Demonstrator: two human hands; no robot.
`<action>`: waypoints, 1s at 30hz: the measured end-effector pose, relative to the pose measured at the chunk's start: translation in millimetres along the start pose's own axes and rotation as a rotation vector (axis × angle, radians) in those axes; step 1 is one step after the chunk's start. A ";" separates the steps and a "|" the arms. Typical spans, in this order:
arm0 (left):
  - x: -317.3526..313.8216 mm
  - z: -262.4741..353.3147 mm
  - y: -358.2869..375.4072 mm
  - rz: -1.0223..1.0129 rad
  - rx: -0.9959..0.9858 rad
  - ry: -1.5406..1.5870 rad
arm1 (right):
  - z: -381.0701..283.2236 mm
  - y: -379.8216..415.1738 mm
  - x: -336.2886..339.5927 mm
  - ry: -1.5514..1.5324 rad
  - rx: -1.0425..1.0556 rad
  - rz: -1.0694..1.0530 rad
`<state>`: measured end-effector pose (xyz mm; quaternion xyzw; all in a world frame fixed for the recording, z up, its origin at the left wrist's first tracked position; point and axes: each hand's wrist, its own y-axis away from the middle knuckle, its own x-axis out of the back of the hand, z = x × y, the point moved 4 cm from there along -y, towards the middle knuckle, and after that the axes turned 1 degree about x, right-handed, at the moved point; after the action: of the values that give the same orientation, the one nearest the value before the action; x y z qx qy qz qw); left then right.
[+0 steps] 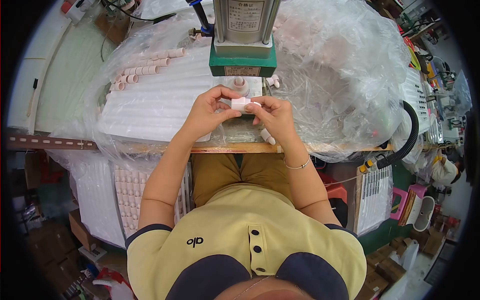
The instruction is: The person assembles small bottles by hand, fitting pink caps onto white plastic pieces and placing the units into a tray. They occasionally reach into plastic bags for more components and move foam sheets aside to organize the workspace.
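Observation:
Between both hands, just in front of the press, is a small pale pink tube (241,104) with a narrower end, lying roughly sideways. The fingers and thumb of my left hand (212,111) pinch its wider left part. My right hand (276,117) grips the narrower right end, and the fingertips hide some of it. Behind the tube, a round white holder (240,89) with a pinkish piece upright in it stands under the green press head (242,64). Another small pale tube piece (268,136) lies by the table edge, below my right hand.
Rows of pink tube pieces (142,70) lie on white foam sheets (165,107) to the left. Crumpled clear plastic (340,75) covers the right side. A black corrugated hose (414,127) curves at the right edge. A tray of pale pieces (131,195) sits below the table, left.

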<state>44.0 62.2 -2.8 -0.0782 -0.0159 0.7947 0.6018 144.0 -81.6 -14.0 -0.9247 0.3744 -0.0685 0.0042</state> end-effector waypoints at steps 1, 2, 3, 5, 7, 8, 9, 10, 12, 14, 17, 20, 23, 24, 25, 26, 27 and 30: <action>-0.1 1.4 -0.2 0.009 0.043 -0.014 | -1.5 0.3 0.7 -0.010 0.004 0.007; 0.3 1.2 -0.4 0.018 0.086 -0.028 | -3.2 0.5 1.5 -0.020 0.010 0.014; 1.1 0.4 -1.0 0.017 0.087 -0.027 | -4.7 0.6 2.2 -0.020 0.009 0.015; 3.6 -9.3 -1.3 0.011 0.244 0.029 | -17.7 2.6 4.0 0.213 0.248 0.037; 8.7 -16.2 -0.8 -0.026 0.312 0.104 | -28.9 3.2 4.5 0.363 0.460 0.053; 10.0 -20.3 0.4 -0.063 0.379 0.178 | -37.7 6.5 2.3 0.511 0.673 0.069; 12.2 -21.6 0.4 -0.062 0.381 0.178 | -41.3 5.9 2.9 0.510 0.671 0.068; 11.1 -23.6 1.1 -0.117 0.415 0.256 | -47.7 7.7 1.4 0.580 0.757 0.056; 7.3 -23.3 2.2 -0.170 0.446 0.333 | -50.4 10.1 -0.2 0.649 0.844 0.044; 2.0 -17.0 2.1 -0.137 0.381 0.162 | -43.6 9.9 1.1 0.608 0.795 0.021; -3.1 -9.7 2.1 -0.121 0.386 0.112 | -28.8 5.8 5.6 0.508 0.735 0.056; -4.4 13.8 -5.3 0.322 0.045 -0.650 | -17.7 -1.9 8.8 0.209 0.375 0.040; 3.7 -0.5 -32.5 0.405 -0.398 -0.844 | -14.8 -15.8 18.4 0.425 0.287 0.147; 7.4 -14.0 -39.6 0.357 -0.190 -0.740 | -17.6 -23.3 17.6 0.516 0.302 0.123; 7.0 -18.5 -40.7 0.362 -0.193 -0.744 | -19.7 -29.6 15.0 0.514 0.308 0.121; 9.2 -25.9 -44.0 0.389 -0.118 -0.501 | -22.4 -35.7 12.3 0.526 0.320 0.128; 10.6 -32.3 -46.9 0.406 -0.042 -0.257 | -25.0 -41.2 10.7 0.540 0.330 0.138; 36.8 -49.5 -48.2 0.550 -0.098 0.225 | -29.6 -56.2 0.1 0.617 0.316 0.032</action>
<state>87.3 107.4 -49.9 -0.1961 0.0345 0.9125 0.3574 179.1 -40.0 18.7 -0.8424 0.3572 -0.4020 0.0348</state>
